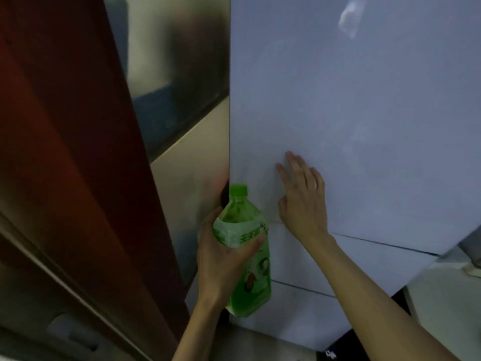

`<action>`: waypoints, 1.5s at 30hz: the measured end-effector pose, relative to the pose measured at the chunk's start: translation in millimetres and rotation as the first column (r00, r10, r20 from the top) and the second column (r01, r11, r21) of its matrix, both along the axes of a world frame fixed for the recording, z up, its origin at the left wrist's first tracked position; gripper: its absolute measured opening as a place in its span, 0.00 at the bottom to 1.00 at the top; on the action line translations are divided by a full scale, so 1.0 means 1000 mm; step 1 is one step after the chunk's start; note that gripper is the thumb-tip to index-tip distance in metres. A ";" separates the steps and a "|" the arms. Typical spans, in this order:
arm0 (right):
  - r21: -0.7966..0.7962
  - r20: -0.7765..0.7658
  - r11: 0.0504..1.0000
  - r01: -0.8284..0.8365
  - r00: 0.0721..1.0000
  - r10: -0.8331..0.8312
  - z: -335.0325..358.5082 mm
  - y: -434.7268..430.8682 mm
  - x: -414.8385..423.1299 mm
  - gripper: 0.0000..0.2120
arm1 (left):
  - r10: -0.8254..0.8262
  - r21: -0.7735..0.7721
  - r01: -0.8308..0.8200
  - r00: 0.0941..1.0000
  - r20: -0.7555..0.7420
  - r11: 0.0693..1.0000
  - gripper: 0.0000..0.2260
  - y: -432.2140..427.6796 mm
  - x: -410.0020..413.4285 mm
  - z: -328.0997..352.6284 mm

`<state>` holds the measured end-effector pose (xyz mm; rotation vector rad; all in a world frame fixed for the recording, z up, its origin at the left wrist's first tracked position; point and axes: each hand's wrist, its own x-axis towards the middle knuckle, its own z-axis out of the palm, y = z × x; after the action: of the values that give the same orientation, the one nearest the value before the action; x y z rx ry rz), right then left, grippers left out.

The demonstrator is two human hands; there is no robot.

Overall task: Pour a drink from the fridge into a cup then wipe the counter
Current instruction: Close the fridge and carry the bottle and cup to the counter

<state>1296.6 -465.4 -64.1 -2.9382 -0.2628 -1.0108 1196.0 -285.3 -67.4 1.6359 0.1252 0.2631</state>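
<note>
1. The green drink bottle (244,254) stands upright in the air just left of the fridge door's (351,126) left edge, low in the head view. Its green screw cap (238,190) is on, and a green printed label wraps the body; the label's writing is too blurred to read.
2. The left hand (221,259) is wrapped around the bottle's upper body, thumb across the front of the label and fingers behind it.
3. The right hand (303,201) lies flat against the pale fridge door, fingers spread and pointing up, holding nothing. It sits just right of the bottle, near the door's lower edge.
4. Below that door, two more pale front panels of the fridge (312,256) show, set apart by thin dark seams.
5. Left of the fridge door stands a cream-coloured wall panel (192,162), with a shiny, blurred reflective surface above it.
6. Farther left of the door, a dark red-brown board (65,142) runs slantwise through the picture.
7. Right of the fridge, at the lower edge, part of a whitish object (447,290) shows; I cannot tell what it is.
</note>
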 end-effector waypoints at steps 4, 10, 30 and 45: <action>-0.055 0.003 0.998 -0.002 1.000 0.002 -0.011 -0.014 0.009 0.42 | -0.003 -0.009 0.003 1.000 -0.025 1.000 0.22 -0.009 0.012 -0.001; -0.025 -0.050 1.000 -0.018 0.999 0.017 -0.014 -0.013 0.009 0.43 | -0.029 -0.030 0.027 0.997 -0.078 0.999 0.28 -0.017 0.018 -0.007; 0.528 -0.471 0.593 0.608 0.791 -0.391 -0.088 -0.179 -0.209 0.18 | -0.605 0.072 0.623 0.777 -0.174 0.779 0.28 -0.160 -0.037 -0.051; 0.550 -0.681 0.144 0.823 0.541 -0.493 -0.164 -0.339 -0.331 0.14 | -0.805 0.261 0.842 0.532 -0.263 0.472 0.32 -0.360 -0.080 -0.093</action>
<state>965.4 -804.8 -228.0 -2.0460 1.3503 -0.3181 1116.2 -645.4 -160.3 1.8820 -0.6973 -0.6089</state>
